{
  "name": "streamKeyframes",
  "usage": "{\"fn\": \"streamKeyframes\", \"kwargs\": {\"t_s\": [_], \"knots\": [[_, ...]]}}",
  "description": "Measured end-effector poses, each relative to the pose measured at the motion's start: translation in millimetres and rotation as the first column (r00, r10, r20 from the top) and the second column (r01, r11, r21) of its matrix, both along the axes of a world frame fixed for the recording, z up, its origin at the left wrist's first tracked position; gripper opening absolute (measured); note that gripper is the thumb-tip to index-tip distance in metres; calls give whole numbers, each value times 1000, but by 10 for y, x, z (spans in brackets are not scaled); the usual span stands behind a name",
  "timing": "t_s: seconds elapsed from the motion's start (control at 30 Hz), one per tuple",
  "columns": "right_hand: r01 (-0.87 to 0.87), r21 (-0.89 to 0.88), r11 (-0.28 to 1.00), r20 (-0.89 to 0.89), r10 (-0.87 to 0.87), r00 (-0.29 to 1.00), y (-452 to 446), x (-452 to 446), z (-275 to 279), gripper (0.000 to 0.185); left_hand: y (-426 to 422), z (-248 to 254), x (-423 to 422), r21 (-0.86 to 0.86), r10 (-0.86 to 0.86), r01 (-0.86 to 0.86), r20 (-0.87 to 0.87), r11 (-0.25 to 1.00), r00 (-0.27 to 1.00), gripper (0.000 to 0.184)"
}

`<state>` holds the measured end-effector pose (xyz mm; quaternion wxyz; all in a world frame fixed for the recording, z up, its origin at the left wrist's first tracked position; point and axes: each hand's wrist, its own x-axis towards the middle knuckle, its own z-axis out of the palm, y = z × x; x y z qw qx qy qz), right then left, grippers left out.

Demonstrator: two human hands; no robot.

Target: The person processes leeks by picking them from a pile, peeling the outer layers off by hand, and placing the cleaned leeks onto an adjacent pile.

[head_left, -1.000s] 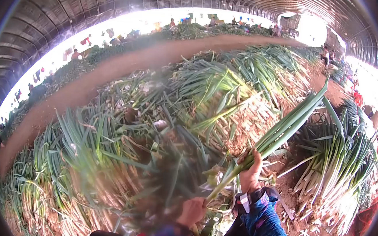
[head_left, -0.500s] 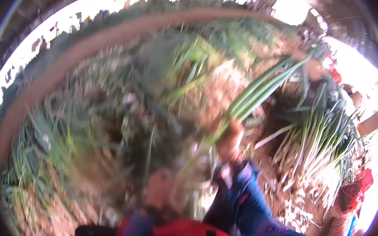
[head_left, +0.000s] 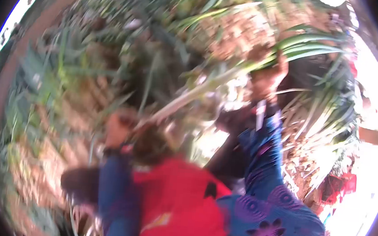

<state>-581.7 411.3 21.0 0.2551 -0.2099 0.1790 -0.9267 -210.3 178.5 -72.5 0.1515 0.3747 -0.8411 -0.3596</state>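
1. Where leek piles (head_left: 324, 122) crowd both sides, I see the leek (head_left: 190, 97) spanning the gap from right hand (head_left: 267, 80) to left hand (head_left: 118, 129).
2. Pale stem, green leaves; the right grasps it, the left's hold I cannot tell.

There are 2 grips (head_left: 268, 79), 1 held leek (head_left: 194, 93), 2 blue sleeves (head_left: 263, 161) and 1 red garment (head_left: 182, 202).
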Motion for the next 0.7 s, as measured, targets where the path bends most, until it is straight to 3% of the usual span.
{"fn": "streamKeyframes", "kwargs": {"t_s": [0.03,0.07,0.1,0.13,0.17,0.2,0.23,0.33,0.37,0.43,0.53,0.63,0.7], "knots": [[399,225,889,-86,-390,917,1,170,125,27,-164,-258,186,77,-140,165,-257,983,956,36],[419,165,893,-111,-406,907,40,101,79,29,-345,-439,379,141,-69,110,-269,984,961,38],[435,102,895,-134,-421,897,81,27,45,31,-500,-461,344,441,136,23,-326,897,936,39],[445,37,895,-156,-435,887,128,-47,14,33,-658,-467,334,600,283,-48,-303,798,910,40],[354,97,930,138,-365,921,164,14,175,30,-803,-458,329,651,358,-117,-250,750,900,42],[320,43,946,210,-322,923,210,-22,181,31,-908,-441,325,659,393,-177,-195,731,899,43],[266,-7,964,287,-253,924,224,-92,138,32,-960,-392,326,626,398,-229,-142,745,906,45],[368,-25,930,351,-336,874,365,-248,92,26,-1028,-189,353,448,340,-304,0,841,940,49],[267,-114,957,382,-206,901,445,-311,65,27,-1006,-113,358,373,299,-288,29,882,954,50],[288,-97,953,406,-227,886,469,-353,-2,27,-920,40,341,208,183,-193,70,959,981,53],[441,75,895,381,-434,816,280,-164,120,24,-637,271,198,-1,-60,61,54,998,997,58],[359,90,929,383,-365,848,129,-87,82,23,-234,273,-97,-117,-302,301,11,946,953,62],[323,126,938,353,-346,869,70,-76,-13,21,51,140,-346,-164,-334,332,16,929,942,61]]}}
